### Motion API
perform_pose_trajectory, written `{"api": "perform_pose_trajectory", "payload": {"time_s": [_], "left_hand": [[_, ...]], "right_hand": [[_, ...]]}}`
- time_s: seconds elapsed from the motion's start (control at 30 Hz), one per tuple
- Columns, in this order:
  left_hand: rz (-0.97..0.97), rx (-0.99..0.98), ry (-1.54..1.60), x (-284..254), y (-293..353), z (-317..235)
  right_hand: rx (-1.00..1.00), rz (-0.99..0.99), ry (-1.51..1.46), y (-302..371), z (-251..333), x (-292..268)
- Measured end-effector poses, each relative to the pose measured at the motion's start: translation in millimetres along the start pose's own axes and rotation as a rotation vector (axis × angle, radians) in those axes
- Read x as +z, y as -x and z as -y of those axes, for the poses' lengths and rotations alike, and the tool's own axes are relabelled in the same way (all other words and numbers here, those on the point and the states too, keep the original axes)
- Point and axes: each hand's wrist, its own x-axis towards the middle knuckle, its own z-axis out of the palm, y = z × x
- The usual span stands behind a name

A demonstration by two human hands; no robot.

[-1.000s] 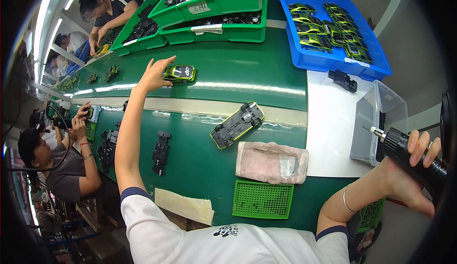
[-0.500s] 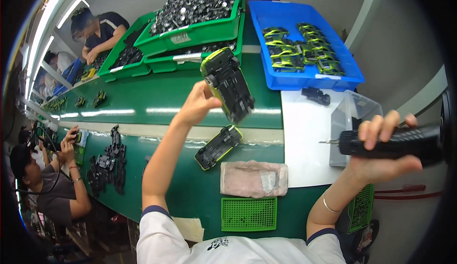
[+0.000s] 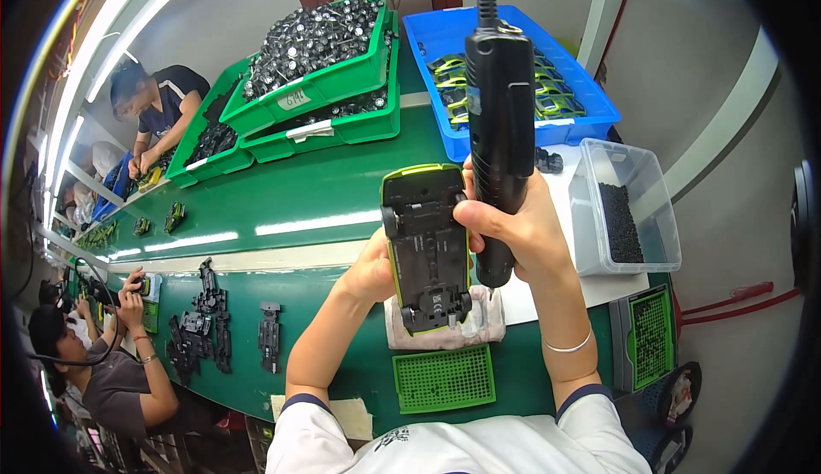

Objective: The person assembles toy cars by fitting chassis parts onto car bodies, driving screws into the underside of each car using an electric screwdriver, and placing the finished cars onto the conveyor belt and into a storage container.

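Observation:
A toy car (image 3: 425, 251) is held underside up in front of me, its black chassis showing and yellow-green body edging it. My left hand (image 3: 373, 270) grips its left side. My right hand (image 3: 530, 222) is wrapped round a black electric screwdriver (image 3: 503, 115), which stands upright with its cord end at the top. The right thumb touches the car's right edge near a wheel. Behind the car lies a pinkish cloth-like pad (image 3: 487, 324), partly covered. A green grid tray (image 3: 445, 380) sits nearer to me.
Green bins (image 3: 333, 85) of black and silver parts stand at the back, beside a blue bin (image 3: 603, 119) of yellow-green toy cars. A clear box (image 3: 658, 256) with small black pieces is on the right. Black chassis parts (image 3: 198, 324) lie left. Co-workers (image 3: 120, 380) sit along the left.
The toy car has come down and toward me, and the screwdriver has swung from lying sideways at right to upright beside it. The second car on the bench no longer shows.

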Motion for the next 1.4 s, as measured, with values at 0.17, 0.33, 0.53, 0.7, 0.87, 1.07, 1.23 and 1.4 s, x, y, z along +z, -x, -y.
{"api": "perform_pose_trajectory", "payload": {"time_s": [0.17, 0.33, 0.53, 0.7, 0.87, 1.07, 1.23, 1.4], "left_hand": [[0.026, -0.017, 0.008, 1.8, 2.5, -0.1], [0.089, 0.022, 0.139, -1.4, 1.2, 7.5], [0.154, 0.054, 0.254, 0.0, 6.6, 11.1], [0.128, 0.013, 0.226, -2.0, 5.3, 11.6], [0.184, 0.027, 0.284, -6.4, 2.4, 16.5], [0.221, 0.064, 0.348, -4.7, 3.7, 15.4], [0.179, 0.057, 0.264, -3.0, 3.3, 16.8], [0.111, 0.038, 0.190, 0.9, 2.6, 12.4]], "right_hand": [[0.022, 0.021, -0.012, 2.3, 0.4, 0.5], [0.073, 0.070, -0.072, 2.1, -0.8, -0.4], [0.129, 0.089, -0.211, 2.0, -2.5, -1.0], [0.144, 0.119, -0.155, -1.0, -5.8, -4.7], [0.140, 0.116, -0.110, -1.8, -6.5, -2.7], [0.169, 0.088, -0.251, -0.7, -8.7, -3.2], [0.162, 0.121, -0.217, -0.2, -9.7, -6.9], [0.143, 0.083, -0.179, -0.6, -10.3, -5.0]]}}
